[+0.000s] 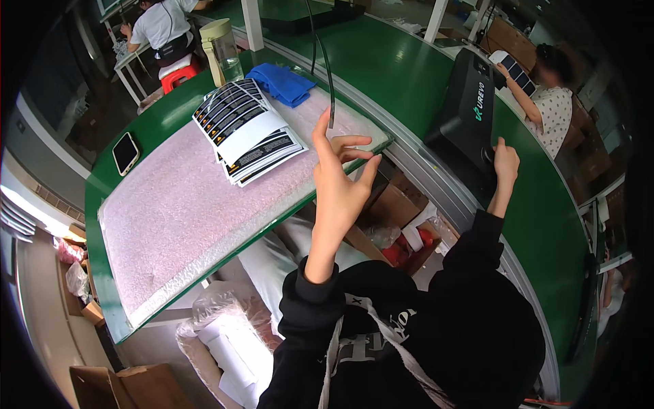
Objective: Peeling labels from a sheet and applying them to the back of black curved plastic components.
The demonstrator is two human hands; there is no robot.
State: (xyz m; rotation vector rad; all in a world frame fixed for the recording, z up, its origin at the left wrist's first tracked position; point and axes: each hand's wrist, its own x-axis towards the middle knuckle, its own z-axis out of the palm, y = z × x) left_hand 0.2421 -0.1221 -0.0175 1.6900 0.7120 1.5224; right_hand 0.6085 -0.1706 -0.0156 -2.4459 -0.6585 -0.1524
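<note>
A long black machine (455,116) with rounded edges and light lettering lies on the green conveyor belt at the right. My right hand (505,165) is closed at its near right side, on its edge, with some fingertips hidden. My left hand (344,174) is raised over the near edge of the padded bench, fingers apart and curved, holding nothing. A thin black cable (331,112) hangs down from above, its end right by my left index finger; whether they touch I cannot tell. Left of this hand, a fanned stack of printed leaflets (248,136) lies on the bubble-wrap pad (177,204).
A blue cloth (281,83), a clear bottle (223,51) and a phone (126,153) are on the bench. Under it stand a plastic-lined box (204,341) and cardboard boxes (398,201). One co-worker (555,102) is across the belt; another (160,31) sits far left.
</note>
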